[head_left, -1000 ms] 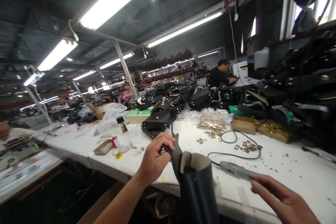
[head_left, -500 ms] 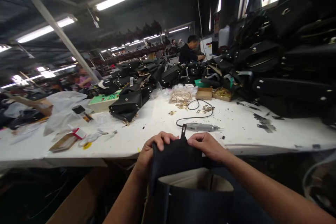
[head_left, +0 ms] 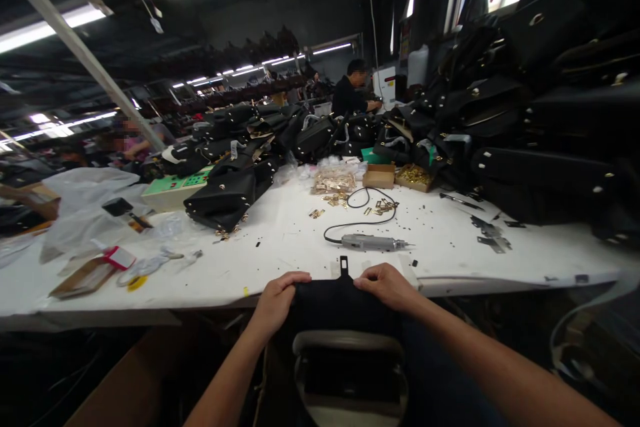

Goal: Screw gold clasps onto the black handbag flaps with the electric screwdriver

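A black handbag (head_left: 330, 303) is held in front of me at the table's near edge, its pale-lined mouth open toward me. My left hand (head_left: 280, 297) grips the top left corner of its far panel. With thumb and fingers, my right hand (head_left: 387, 285) pinches the same panel's upper edge, just right of a small black tab (head_left: 344, 265) with a slot cut in it. The tab stands up from the panel's middle. Beyond it on the table lies a grey electric screwdriver (head_left: 373, 241) with a black cord, touched by neither hand.
Gold metal fittings lie near a plastic bag of fittings (head_left: 334, 180) and a cardboard box (head_left: 379, 176). Black handbags (head_left: 545, 177) are piled at the right and back. A green-topped machine (head_left: 177, 188) stands left. Another person (head_left: 350, 93) works behind the pile.
The handbag has turned to show its mouth more squarely. My left hand's fingers have shifted to the panel's left corner. The view has moved, sliding the table things left.
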Demonstrator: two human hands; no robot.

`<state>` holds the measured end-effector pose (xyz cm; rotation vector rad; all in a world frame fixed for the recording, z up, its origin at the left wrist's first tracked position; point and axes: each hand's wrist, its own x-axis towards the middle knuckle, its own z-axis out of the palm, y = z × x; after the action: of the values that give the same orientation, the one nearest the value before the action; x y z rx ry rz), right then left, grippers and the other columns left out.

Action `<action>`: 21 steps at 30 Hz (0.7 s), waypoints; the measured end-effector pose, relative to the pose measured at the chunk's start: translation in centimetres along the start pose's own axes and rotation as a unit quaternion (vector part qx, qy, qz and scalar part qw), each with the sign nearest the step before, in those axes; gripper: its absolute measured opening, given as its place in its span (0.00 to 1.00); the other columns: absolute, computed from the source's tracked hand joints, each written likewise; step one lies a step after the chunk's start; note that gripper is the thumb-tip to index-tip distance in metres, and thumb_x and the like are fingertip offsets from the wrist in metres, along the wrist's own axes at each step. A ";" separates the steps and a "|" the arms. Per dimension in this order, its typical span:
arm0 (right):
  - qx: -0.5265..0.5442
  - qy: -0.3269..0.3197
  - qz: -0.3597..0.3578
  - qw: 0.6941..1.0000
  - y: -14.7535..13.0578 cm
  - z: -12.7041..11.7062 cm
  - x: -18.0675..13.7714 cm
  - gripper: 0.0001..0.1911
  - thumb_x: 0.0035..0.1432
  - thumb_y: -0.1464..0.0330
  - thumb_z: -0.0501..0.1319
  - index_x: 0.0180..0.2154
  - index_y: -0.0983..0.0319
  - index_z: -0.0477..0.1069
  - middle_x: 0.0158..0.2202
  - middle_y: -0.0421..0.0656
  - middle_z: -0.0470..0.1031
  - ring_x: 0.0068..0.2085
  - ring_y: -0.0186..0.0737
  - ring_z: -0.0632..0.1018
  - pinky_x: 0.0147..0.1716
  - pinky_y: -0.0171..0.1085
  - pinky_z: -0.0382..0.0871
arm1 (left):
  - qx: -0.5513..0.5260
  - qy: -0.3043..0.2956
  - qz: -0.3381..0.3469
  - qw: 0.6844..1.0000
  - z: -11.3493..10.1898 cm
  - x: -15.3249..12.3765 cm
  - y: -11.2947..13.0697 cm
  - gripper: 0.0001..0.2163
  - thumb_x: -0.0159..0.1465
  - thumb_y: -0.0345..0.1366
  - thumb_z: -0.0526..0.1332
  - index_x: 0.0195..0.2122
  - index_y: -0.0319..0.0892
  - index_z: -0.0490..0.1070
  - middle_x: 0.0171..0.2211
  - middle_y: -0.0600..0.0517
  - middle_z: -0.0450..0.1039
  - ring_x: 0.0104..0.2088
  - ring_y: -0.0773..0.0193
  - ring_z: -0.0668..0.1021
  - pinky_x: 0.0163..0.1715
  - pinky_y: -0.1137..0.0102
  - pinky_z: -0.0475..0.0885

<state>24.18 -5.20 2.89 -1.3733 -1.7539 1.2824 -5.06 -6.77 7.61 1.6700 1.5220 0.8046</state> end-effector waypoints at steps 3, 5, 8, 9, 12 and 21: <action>-0.031 -0.002 -0.028 0.999 -0.6 -0.3 0.7 0.17 0.58 0.57 0.62 0.27 0.63 0.78 0.26 0.40 0.75 0.31 0.37 0.73 0.31 0.34 0.60 | 0.130 0.113 0.149 0.974 1.1 0.5 1.4 0.15 0.62 0.32 0.52 0.39 0.45 0.80 0.49 0.47 0.78 0.52 0.54 0.77 0.56 0.55 0.69; -0.057 -0.007 -0.035 0.998 -1.2 -0.6 1.2 0.16 0.58 0.57 0.62 0.28 0.62 0.79 0.27 0.40 0.76 0.31 0.37 0.73 0.32 0.34 0.60 | 0.202 0.127 0.203 0.950 2.6 0.6 2.4 0.13 0.66 0.34 0.55 0.43 0.45 0.78 0.47 0.46 0.79 0.51 0.53 0.77 0.56 0.55 0.69; -0.087 -0.019 -0.033 0.995 -1.4 -0.7 1.6 0.16 0.58 0.57 0.62 0.28 0.62 0.79 0.26 0.40 0.76 0.30 0.37 0.73 0.31 0.34 0.60 | 0.295 0.084 0.213 0.928 5.8 0.3 2.8 0.13 0.66 0.40 0.61 0.49 0.43 0.76 0.44 0.44 0.80 0.45 0.50 0.79 0.50 0.54 0.71; -0.096 -0.029 -0.032 0.994 -1.3 -0.7 1.7 0.16 0.58 0.58 0.62 0.27 0.62 0.79 0.25 0.40 0.75 0.29 0.36 0.72 0.30 0.34 0.59 | 0.315 0.071 0.200 0.925 6.8 0.2 2.5 0.14 0.66 0.41 0.61 0.50 0.43 0.76 0.43 0.44 0.80 0.43 0.50 0.80 0.48 0.54 0.72; -0.123 -0.092 -0.002 0.988 -0.4 -0.4 1.2 0.16 0.57 0.59 0.62 0.25 0.63 0.78 0.20 0.39 0.71 0.26 0.34 0.69 0.25 0.34 0.54 | 0.330 0.031 0.152 0.931 9.2 -0.5 0.5 0.12 0.68 0.39 0.59 0.49 0.43 0.76 0.41 0.44 0.81 0.40 0.50 0.81 0.43 0.56 0.72; -0.275 -0.044 -0.044 0.959 -4.4 -2.0 4.6 0.12 0.58 0.57 0.63 0.32 0.55 0.82 0.30 0.41 0.81 0.31 0.40 0.76 0.31 0.37 0.59 | 0.288 0.066 0.142 0.945 7.9 1.1 -1.1 0.11 0.69 0.37 0.57 0.49 0.46 0.75 0.41 0.45 0.79 0.40 0.54 0.80 0.42 0.60 0.71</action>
<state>22.70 -0.29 7.18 -1.5167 -2.3206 0.8459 1.05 -6.48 2.33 2.3468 1.7432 0.6582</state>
